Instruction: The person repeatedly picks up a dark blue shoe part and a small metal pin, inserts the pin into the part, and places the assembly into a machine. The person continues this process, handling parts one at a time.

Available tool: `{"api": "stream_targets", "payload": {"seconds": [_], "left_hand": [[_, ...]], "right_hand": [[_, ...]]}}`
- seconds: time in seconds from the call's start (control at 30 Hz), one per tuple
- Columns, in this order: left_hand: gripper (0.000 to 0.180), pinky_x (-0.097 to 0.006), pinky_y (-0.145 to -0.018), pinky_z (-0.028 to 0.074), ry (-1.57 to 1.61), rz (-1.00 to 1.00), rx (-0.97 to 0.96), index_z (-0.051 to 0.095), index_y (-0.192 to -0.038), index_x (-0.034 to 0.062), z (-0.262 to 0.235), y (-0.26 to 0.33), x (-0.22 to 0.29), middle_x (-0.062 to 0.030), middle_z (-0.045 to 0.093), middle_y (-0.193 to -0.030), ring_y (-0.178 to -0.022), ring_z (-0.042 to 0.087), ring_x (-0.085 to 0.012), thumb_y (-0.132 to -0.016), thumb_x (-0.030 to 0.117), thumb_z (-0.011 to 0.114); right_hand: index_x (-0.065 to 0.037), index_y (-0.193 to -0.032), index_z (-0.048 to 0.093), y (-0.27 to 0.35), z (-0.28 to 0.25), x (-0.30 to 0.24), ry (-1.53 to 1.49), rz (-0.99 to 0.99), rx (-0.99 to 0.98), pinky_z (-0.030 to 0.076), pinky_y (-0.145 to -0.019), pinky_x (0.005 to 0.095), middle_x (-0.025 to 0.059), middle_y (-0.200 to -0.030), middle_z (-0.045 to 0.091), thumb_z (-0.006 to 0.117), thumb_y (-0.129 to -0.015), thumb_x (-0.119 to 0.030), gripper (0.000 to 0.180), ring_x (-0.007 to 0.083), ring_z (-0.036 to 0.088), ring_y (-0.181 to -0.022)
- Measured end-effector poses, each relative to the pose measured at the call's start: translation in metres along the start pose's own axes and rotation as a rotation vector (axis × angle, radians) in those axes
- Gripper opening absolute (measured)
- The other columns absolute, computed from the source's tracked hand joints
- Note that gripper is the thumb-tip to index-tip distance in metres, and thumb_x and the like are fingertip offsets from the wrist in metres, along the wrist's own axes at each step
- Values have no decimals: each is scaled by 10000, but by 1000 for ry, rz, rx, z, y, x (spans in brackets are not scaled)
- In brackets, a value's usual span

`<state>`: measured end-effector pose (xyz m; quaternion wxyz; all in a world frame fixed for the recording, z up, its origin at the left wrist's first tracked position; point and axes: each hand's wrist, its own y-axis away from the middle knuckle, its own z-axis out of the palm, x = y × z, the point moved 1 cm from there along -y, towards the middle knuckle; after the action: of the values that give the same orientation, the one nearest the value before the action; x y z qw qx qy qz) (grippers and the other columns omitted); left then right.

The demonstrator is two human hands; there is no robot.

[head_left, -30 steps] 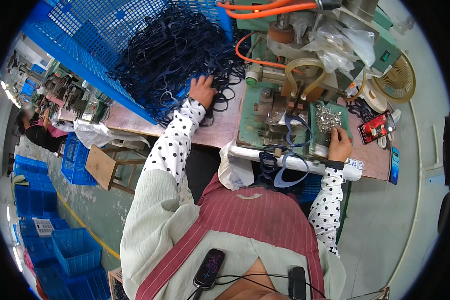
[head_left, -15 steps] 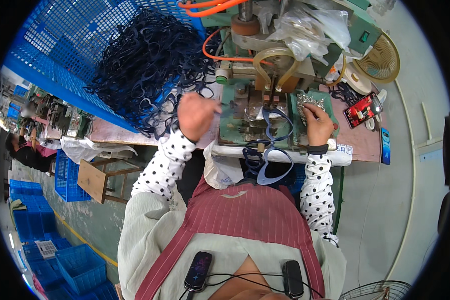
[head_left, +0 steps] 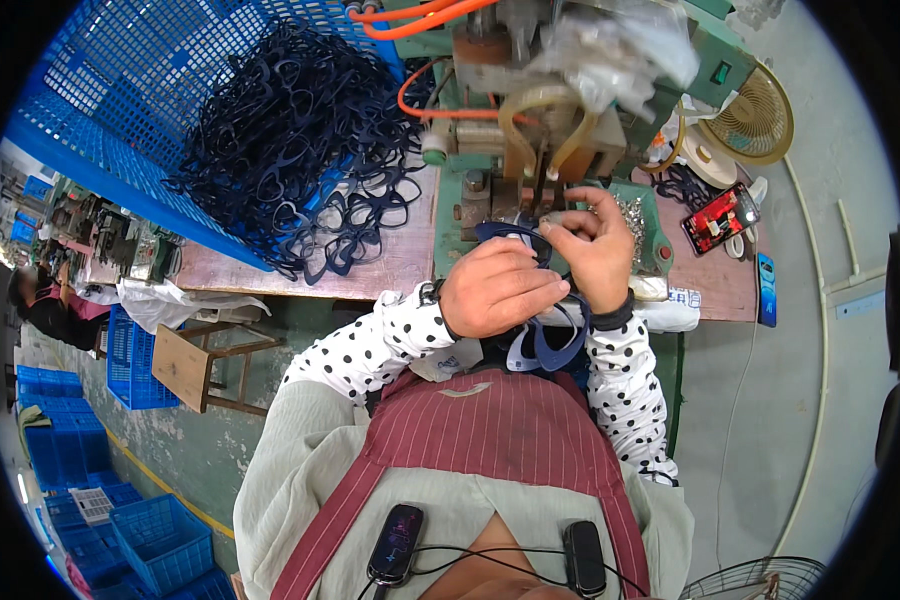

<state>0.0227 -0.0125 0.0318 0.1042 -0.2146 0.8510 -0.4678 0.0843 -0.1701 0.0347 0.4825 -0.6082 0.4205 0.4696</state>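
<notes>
My left hand (head_left: 500, 288) lies palm-down at the front of the green machine (head_left: 450, 225), its fingers closed on a dark blue glasses-shaped frame piece (head_left: 497, 231) under the machine's tool. My right hand (head_left: 598, 250) is right beside it, thumb and index finger pinched together by the tool. Whatever sits between those fingertips is too small to make out. More blue frame pieces (head_left: 560, 345) hang below my hands at the table's front edge. Small shiny metal parts (head_left: 630, 212) lie in a holder just right of my right hand.
A large blue crate (head_left: 100, 145) at the upper left spills a heap of dark blue frame pieces (head_left: 280, 130) onto the table (head_left: 370, 272). To the right are a red-screened phone (head_left: 720, 220), a blue phone (head_left: 766, 290) and a fan (head_left: 750, 115). A wooden stool (head_left: 185, 365) stands at left.
My left hand has come right from beside the heap to the machine, onto a frame piece. My right hand has moved left from the metal parts to the tool.
</notes>
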Motion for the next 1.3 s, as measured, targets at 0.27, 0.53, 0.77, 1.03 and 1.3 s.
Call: {"api": "stream_targets", "payload": {"seconds": [0.27, 0.53, 0.77, 1.03, 1.3], "left_hand": [[301, -390, -837, 514, 41, 128, 9, 651, -1084, 24, -9, -3, 11, -92, 694, -986, -846, 659, -226, -795, 90, 704], [379, -445, -934, 489, 191, 113, -105, 601, -1176, -5, 13, 9, -12, -124, 642, -1101, -978, 624, -278, -800, 41, 596], [402, -455, -931, 488, 206, 95, -76, 595, -1181, -8, 17, 13, -13, -128, 639, -1110, -946, 618, -278, -780, 17, 603], [357, -482, -935, 482, 137, 122, -84, 625, -1155, 17, 17, 14, -10, -118, 648, -1150, -1013, 628, -290, -803, 79, 635], [197, -418, -757, 465, -294, -362, 76, 648, -987, 93, -20, 78, -67, -89, 626, -957, -856, 581, -265, -845, 230, 650]], "right_hand": [[23, -1126, 487, -10, 14, -9, -81, 6, 10, 469, -605, 232, 88, -779, 686, 746, -724, -24, 480, 84, 586, -661], [-50, -1139, 587, -32, -82, 86, 576, -155, 410, 517, -722, 327, 104, -902, 713, 734, -773, -100, 398, 211, 683, -843], [-31, -1084, 642, -3, -122, 100, 735, -1, 126, 524, -737, 363, 168, -921, 690, 699, -808, -143, 303, 287, 672, -848], [-37, -886, 666, -24, -101, 137, 958, -171, 268, 482, -718, 445, 148, -832, 636, 710, -804, -200, 188, 361, 609, -818], [-60, -903, 690, -18, -100, 137, 703, -177, 404, 510, -695, 377, 146, -863, 688, 678, -850, -182, 133, 308, 664, -784]]}}
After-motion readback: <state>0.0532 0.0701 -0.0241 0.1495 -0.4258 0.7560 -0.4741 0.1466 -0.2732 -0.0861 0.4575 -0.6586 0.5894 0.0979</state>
